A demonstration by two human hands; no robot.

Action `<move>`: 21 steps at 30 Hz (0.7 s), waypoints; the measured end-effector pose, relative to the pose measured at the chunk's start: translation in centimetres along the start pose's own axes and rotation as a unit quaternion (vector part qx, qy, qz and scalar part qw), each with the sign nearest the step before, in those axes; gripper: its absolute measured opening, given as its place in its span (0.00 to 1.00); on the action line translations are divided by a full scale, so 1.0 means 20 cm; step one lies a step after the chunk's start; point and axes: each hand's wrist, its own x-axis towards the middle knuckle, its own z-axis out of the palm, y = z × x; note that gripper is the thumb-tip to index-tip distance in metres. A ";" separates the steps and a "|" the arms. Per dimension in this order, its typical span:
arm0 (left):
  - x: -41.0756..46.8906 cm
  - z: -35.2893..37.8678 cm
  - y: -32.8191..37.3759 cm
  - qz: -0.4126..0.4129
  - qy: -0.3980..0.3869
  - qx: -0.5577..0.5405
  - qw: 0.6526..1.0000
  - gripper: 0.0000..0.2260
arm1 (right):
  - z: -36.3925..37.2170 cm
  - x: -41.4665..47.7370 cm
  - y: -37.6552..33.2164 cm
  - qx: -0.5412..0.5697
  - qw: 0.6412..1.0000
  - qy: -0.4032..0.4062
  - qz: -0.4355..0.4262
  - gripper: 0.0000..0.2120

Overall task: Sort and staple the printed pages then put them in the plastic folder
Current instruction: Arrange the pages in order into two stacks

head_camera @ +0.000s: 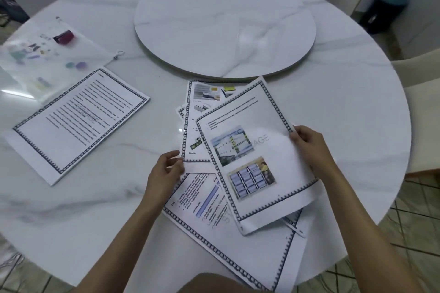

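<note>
White marble-pattern table [333, 93], round, with a raised turntable [223, 26] of the same finish at its centre.

Head view, the only one supplied. The printed pages lie in two places. A single text page [78, 121] lies flat on the person's left, well apart from the rest, its long axis running from near-left to far-right with the heading at the far-right end. The remaining sheets form a loose, fanned pile in front of the person. The top page [257, 157], bearing two photographs, has its long axis running away from the person, head end far and leaning slightly left. Beneath it, a second illustrated page [192, 126] points almost straight away. The bottom sheet [214, 233] lies slantwise near the table edge, its text sideways to the person.

The right hand [309, 147], forearm reaching in from the near-right, grips the right edge of the top page, fingers curled. The left hand [166, 171] pinches the near-left corner of the second page between thumb and fingers.

The plastic folder [47, 59], translucent, lies flat at far left, beyond the text page. A small dark-red object [63, 37] sits at it; on or inside cannot be told.
</note>
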 end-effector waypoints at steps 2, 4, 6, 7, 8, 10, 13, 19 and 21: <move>0.00 0.01 0.00 0.003 -0.007 0.007 1.000 0.09 | 0.03 -0.03 0.00 0.033 0.999 0.015 0.007 0.06; 0.00 0.01 0.01 0.008 -0.007 0.017 1.000 0.09 | 0.05 -0.06 -0.01 0.054 0.998 0.027 0.002 0.06; 0.01 0.01 0.02 0.014 0.007 0.040 0.999 0.11 | 0.07 -0.09 -0.01 0.065 0.997 0.038 -0.001 0.06; 0.01 0.01 0.03 0.022 0.019 0.061 0.998 0.12 | 0.07 -0.10 0.00 0.070 0.997 0.043 0.001 0.06; 0.02 0.01 0.04 0.034 0.032 0.090 0.995 0.14 | 0.08 -0.11 0.01 0.077 0.996 0.048 0.002 0.06; 0.05 0.01 0.06 0.069 0.042 0.158 0.984 0.16 | 0.08 -0.12 0.02 0.088 0.995 0.054 0.005 0.06; 0.13 0.00 0.07 0.081 0.028 0.239 0.967 0.21 | 0.08 -0.13 0.04 0.090 0.994 0.060 0.013 0.06; 0.22 0.02 0.10 0.026 0.026 0.255 0.966 0.23 | 0.05 -0.14 0.09 0.101 0.991 0.076 0.036 0.07; 0.22 0.03 0.12 0.008 0.030 0.231 0.972 0.22 | 0.04 -0.16 0.10 0.105 0.990 0.083 0.039 0.07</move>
